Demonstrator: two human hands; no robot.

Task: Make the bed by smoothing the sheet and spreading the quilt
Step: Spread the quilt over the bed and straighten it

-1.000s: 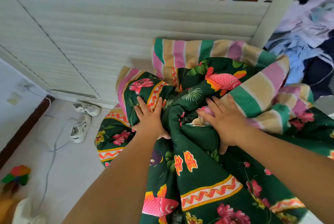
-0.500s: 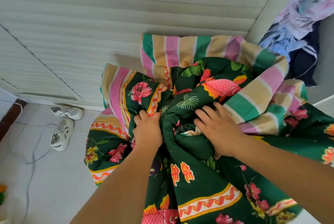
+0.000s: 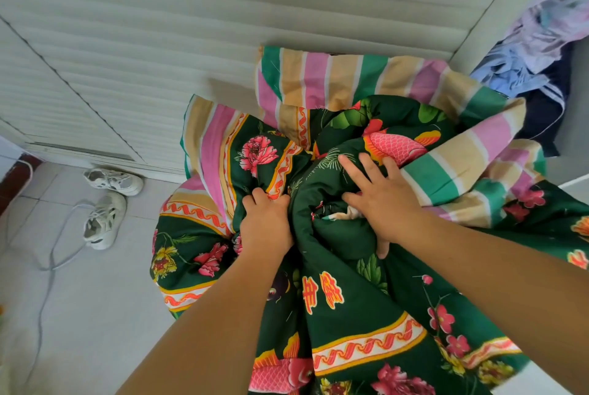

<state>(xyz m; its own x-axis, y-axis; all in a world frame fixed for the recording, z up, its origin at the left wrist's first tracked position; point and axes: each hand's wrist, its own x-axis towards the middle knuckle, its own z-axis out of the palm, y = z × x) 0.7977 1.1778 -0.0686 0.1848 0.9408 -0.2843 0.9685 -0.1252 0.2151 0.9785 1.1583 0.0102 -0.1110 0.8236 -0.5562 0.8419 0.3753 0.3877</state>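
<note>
Head view: your left hand (image 3: 266, 224) clenches the quilt (image 3: 350, 299), right hand (image 3: 379, 200) grabs beside it; soft, bulky, floppy, so seek its striped edge

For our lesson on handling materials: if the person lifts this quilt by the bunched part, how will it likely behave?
The quilt is probably floppy: it folds and drapes around the left hand and right hand. It looks padded, so likely bulky, perhaps heavy. Loose edges hanging toward the floor would likely drag.
</note>
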